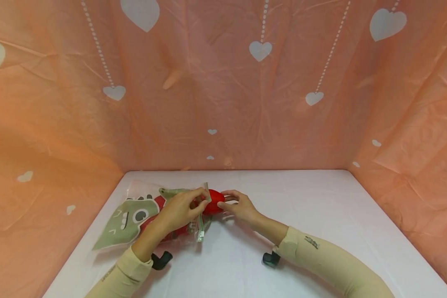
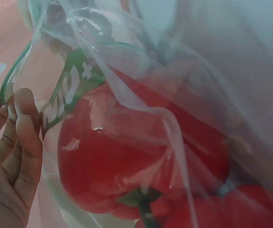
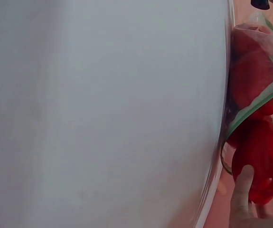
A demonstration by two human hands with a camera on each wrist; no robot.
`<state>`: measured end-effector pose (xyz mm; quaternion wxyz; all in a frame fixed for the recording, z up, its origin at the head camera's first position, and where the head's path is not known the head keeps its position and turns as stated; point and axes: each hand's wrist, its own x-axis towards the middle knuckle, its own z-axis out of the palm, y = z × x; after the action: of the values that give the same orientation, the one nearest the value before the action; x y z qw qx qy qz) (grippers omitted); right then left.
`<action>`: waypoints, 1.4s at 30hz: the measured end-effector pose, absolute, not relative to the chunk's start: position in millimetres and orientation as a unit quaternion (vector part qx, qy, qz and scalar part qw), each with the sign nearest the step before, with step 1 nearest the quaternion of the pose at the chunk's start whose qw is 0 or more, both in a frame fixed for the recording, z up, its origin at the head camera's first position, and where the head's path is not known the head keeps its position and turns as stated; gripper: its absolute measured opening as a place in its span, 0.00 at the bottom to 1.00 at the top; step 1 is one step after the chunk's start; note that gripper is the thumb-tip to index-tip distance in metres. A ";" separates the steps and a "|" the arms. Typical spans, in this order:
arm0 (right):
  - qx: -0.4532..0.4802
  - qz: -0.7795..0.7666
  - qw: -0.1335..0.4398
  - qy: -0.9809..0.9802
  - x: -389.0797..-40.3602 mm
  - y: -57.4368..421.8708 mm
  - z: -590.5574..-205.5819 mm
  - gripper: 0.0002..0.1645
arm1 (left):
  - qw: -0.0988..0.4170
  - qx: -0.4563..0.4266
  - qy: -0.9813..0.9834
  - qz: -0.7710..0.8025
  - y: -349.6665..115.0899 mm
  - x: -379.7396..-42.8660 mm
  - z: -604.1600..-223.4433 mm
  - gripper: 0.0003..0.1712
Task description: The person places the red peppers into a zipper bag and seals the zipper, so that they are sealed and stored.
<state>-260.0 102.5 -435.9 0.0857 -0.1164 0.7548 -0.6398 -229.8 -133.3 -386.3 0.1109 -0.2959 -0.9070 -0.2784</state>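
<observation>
A clear zip bag (image 1: 123,223), printed with a green cartoon creature, lies on its side at the left of the table. My left hand (image 1: 180,209) pinches the green-edged rim of its mouth between thumb and fingers. At that mouth, my right hand (image 1: 243,209) grips a red bell pepper (image 1: 213,203), thumb on one side and fingers on the other. The right wrist view shows this pepper (image 3: 259,147) by the green zip strip, with more red shapes inside the bag. Through the plastic in the left wrist view appears a red bell pepper (image 2: 141,142) with a green stem.
A white-covered table (image 1: 301,198) spreads under both arms. Orange curtains (image 1: 223,103) with white hearts hang behind it and at both sides. Dark wrist-worn pieces (image 1: 162,260) stick out under the sleeves.
</observation>
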 end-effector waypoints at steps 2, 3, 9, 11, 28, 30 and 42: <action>-0.121 -0.631 0.081 0.762 -260.4 101.4 -436.4 0.29 | 0.114 -0.294 -0.906 -0.281 -134.6 -229.1 -385.7 0.04; -0.119 -0.629 0.081 0.764 -260.4 101.3 -436.3 0.29 | 0.115 -0.292 -0.907 -0.282 -135.4 -228.7 -385.4 0.04; -0.106 -0.625 0.090 0.768 -257.0 104.0 -435.4 0.28 | 0.110 -0.256 -0.915 -0.292 -140.1 -226.3 -382.2 0.05; -0.104 -0.621 0.100 0.770 -254.4 105.5 -434.7 0.28 | 0.109 -0.245 -0.917 -0.293 -141.7 -225.7 -381.3 0.04; -0.089 -0.639 0.160 0.747 -238.2 101.4 -439.0 0.27 | 0.098 -0.251 -0.917 -0.293 -128.9 -225.3 -384.0 0.04; -0.090 -0.641 0.161 0.745 -237.8 99.3 -439.3 0.27 | 0.098 -0.254 -0.917 -0.290 -127.9 -225.1 -384.3 0.04; -0.093 -0.636 0.131 0.755 -238.8 86.7 -439.1 0.25 | 0.100 -0.256 -0.921 -0.278 -127.3 -222.5 -382.5 0.04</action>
<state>-238.8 86.7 -439.1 0.1309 -0.0933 0.7551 -0.6356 -222.5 -127.3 -382.5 0.0998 -0.2562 -0.9205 -0.2776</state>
